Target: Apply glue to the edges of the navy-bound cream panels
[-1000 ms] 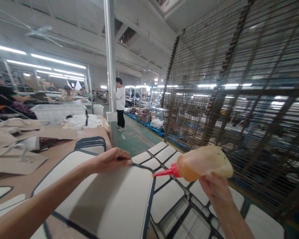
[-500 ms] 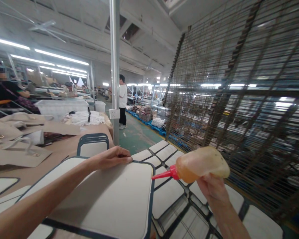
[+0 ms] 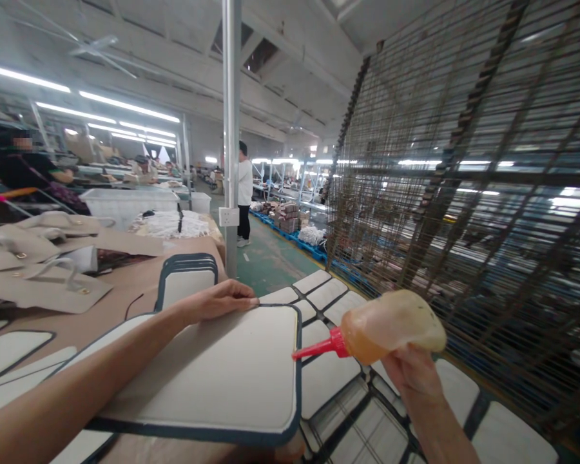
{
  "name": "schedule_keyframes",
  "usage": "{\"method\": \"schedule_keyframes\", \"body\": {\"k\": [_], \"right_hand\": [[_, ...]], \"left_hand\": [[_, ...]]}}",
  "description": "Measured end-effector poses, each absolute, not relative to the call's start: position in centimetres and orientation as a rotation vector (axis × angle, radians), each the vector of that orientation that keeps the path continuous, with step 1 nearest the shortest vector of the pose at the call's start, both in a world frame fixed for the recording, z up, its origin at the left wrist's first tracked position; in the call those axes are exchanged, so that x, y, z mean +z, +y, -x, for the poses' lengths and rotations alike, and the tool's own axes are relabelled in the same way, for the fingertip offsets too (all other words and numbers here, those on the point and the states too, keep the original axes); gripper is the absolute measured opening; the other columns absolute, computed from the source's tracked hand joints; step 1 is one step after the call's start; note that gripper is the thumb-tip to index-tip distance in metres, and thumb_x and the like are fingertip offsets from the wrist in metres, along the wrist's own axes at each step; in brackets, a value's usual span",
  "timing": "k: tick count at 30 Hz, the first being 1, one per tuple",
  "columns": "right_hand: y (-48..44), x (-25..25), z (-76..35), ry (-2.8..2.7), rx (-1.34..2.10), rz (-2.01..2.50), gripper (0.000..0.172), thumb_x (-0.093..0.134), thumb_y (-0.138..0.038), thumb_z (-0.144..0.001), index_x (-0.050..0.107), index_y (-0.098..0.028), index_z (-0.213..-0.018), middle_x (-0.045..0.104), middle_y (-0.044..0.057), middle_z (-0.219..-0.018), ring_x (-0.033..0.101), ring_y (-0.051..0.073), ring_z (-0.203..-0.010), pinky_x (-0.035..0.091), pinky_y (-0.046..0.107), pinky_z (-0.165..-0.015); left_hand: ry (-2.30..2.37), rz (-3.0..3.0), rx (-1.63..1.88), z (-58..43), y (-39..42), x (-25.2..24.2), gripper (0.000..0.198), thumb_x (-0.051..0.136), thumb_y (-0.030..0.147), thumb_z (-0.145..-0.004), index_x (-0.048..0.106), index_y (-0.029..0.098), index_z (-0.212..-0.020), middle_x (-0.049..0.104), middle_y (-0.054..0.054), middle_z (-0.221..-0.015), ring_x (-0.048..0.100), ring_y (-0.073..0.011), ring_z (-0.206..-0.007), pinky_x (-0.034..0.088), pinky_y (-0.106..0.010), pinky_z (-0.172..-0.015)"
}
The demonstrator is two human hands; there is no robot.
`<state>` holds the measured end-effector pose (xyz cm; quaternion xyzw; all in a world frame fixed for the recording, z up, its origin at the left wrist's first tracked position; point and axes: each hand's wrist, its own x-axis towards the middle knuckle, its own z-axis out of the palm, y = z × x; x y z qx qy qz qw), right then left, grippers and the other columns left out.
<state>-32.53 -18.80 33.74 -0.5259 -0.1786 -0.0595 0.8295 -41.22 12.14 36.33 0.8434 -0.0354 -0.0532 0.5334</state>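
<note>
A cream panel with a dark blue rim (image 3: 222,367) lies across the front of the table. My left hand (image 3: 225,298) rests at its far edge, fingers pressed together on the rim. On the right, my right hand (image 3: 413,367) is wrapped round a squeeze bottle (image 3: 391,325) of amber liquid, tipped sideways. Its red nozzle (image 3: 316,348) meets the panel's right edge, where a thin yellowish line shows along the rim above it. Behind my left arm stands a stack of smaller blue-rimmed panels (image 3: 188,283).
Beige bag pieces with handles (image 3: 43,277) lie on the brown table at the left. More cream panels (image 3: 328,386) are laid out at the right, beside a tall wire rack (image 3: 464,161). A metal post (image 3: 232,129) rises ahead, with a standing person (image 3: 244,193) behind it.
The red nozzle has moved down along the panel's right edge, and the yellowish line above it is longer. The view has shifted slightly, and the panel's near edge sits higher.
</note>
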Motion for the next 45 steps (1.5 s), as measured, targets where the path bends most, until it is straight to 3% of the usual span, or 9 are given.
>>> {"method": "schedule_keyframes", "body": {"k": [6, 11, 15, 20, 28, 33, 40, 45], "right_hand": [[-18.4, 34.1, 33.4, -0.239, -0.08, 1.072, 0.091, 0.085, -0.051, -0.012, 0.068, -0.023, -0.097, 0.065, 0.01, -0.077, 0.061, 0.032, -0.084, 0.047, 0.049, -0.087], [-18.2, 34.2, 33.7, -0.162, -0.046, 1.006, 0.089, 0.086, -0.041, -0.007, 0.07, -0.022, -0.092, 0.064, 0.009, -0.07, 0.062, 0.029, -0.071, 0.05, 0.046, -0.081], [-18.2, 34.0, 33.8, -0.142, -0.042, 1.006, 0.095, 0.086, -0.043, -0.006, 0.069, -0.021, -0.097, 0.065, 0.01, -0.074, 0.062, 0.03, -0.072, 0.051, 0.047, -0.079], [-18.4, 33.4, 33.8, -0.269, -0.045, 1.076, 0.091, 0.085, -0.05, -0.02, 0.066, -0.021, -0.104, 0.065, 0.012, -0.081, 0.063, 0.03, -0.074, 0.053, 0.045, -0.075], [-18.1, 32.5, 33.8, -0.347, -0.123, 1.049, 0.079, 0.087, -0.049, -0.03, 0.068, -0.021, -0.101, 0.064, 0.01, -0.065, 0.062, 0.027, -0.06, 0.055, 0.038, -0.061], [-18.3, 31.5, 33.7, -0.385, -0.177, 0.985, 0.06, 0.087, -0.039, -0.041, 0.069, -0.025, -0.097, 0.064, 0.006, -0.066, 0.064, 0.022, -0.064, 0.055, 0.03, -0.065], [-18.0, 30.7, 33.1, -0.362, -0.283, 0.96, 0.059, 0.085, -0.033, -0.048, 0.066, -0.023, -0.103, 0.065, 0.005, -0.071, 0.063, 0.02, -0.064, 0.055, 0.028, -0.066], [-17.8, 30.2, 32.7, -0.409, -0.347, 0.932, 0.044, 0.082, -0.025, -0.055, 0.067, -0.022, -0.096, 0.066, 0.005, -0.085, 0.063, 0.018, -0.079, 0.052, 0.027, -0.077]], "left_hand": [[0.001, -1.943, -0.137, 41.1, 12.7, 35.3, 0.043, 0.063, 0.056, -0.072, 0.053, 0.015, -0.064, 0.049, 0.001, -0.059, 0.042, -0.0099, -0.053, 0.028, -0.018, -0.046], [0.05, -1.897, -0.161, 41.0, 13.0, 34.7, 0.043, 0.064, 0.056, -0.071, 0.059, 0.013, -0.069, 0.058, -0.002, -0.062, 0.047, -0.0107, -0.053, 0.032, -0.018, -0.046], [0.058, -1.862, -0.157, 41.0, 13.4, 34.5, 0.043, 0.065, 0.056, -0.071, 0.061, 0.013, -0.07, 0.06, -0.001, -0.062, 0.046, -0.0085, -0.049, 0.032, -0.017, -0.045], [0.081, -1.781, -0.14, 41.1, 14.0, 34.2, 0.041, 0.069, 0.053, -0.069, 0.061, 0.013, -0.068, 0.061, -0.001, -0.059, 0.048, -0.0084, -0.046, 0.031, -0.017, -0.042], [0.18, -1.626, -0.098, 41.1, 14.6, 33.5, 0.039, 0.075, 0.049, -0.063, 0.059, 0.014, -0.065, 0.061, -0.002, -0.056, 0.052, -0.0102, -0.044, 0.035, -0.018, -0.04], [0.224, -1.549, -0.016, 40.9, 15.0, 32.7, 0.041, 0.076, 0.05, -0.06, 0.056, 0.014, -0.065, 0.059, 0.001, -0.053, 0.051, -0.0097, -0.043, 0.035, -0.018, -0.039], [0.304, -1.42, 0.079, 39.9, 14.4, 30.6, 0.048, 0.08, 0.051, -0.053, 0.06, 0.013, -0.074, 0.064, -0.001, -0.058, 0.055, -0.0115, -0.045, 0.04, -0.02, -0.042], [0.35, -1.335, 0.134, 39.2, 13.5, 29.3, 0.053, 0.082, 0.051, -0.046, 0.06, 0.013, -0.075, 0.064, -0.001, -0.057, 0.056, -0.0129, -0.046, 0.04, -0.02, -0.042]]}}
